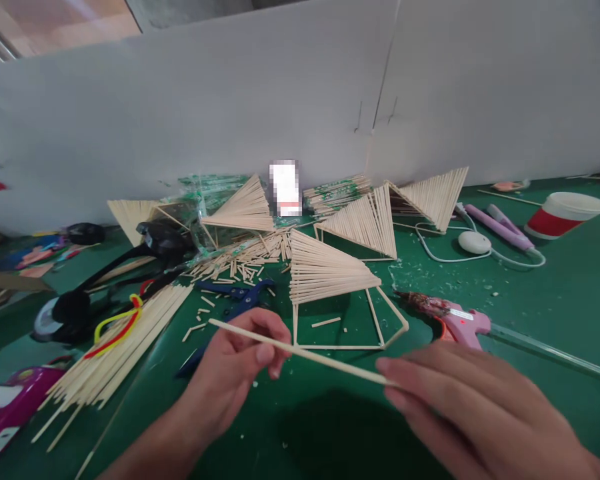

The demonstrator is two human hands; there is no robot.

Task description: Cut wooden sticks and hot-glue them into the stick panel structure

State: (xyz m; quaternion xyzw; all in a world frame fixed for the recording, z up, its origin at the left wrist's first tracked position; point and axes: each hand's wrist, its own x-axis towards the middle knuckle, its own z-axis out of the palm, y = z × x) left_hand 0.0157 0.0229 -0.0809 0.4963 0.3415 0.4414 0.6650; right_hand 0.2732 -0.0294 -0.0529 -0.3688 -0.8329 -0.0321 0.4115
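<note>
One thin wooden stick (325,361) is held slantwise above the table between both hands. My left hand (240,367) pinches it near its left part with thumb and fingers. Its other end sits between the thumb and fingertips of my right hand (470,400). Just beyond the hands stands a twisted frame of glued sticks (330,270), its top a fan of close-set sticks over an open base. Blue pliers (245,297) lie behind my left hand, partly hidden by it. A pink glue gun (460,320) with a browned nozzle and a clear glue stick rests behind my right hand.
More fan-shaped stick models (245,210) stand along the wall, with packaged sticks (340,193) among them. Cut stick pieces (245,263) are scattered nearby. At left lie long loose sticks (130,347), black headphones (75,307) and a purple device (20,407). A paper cup (555,220) stands at right.
</note>
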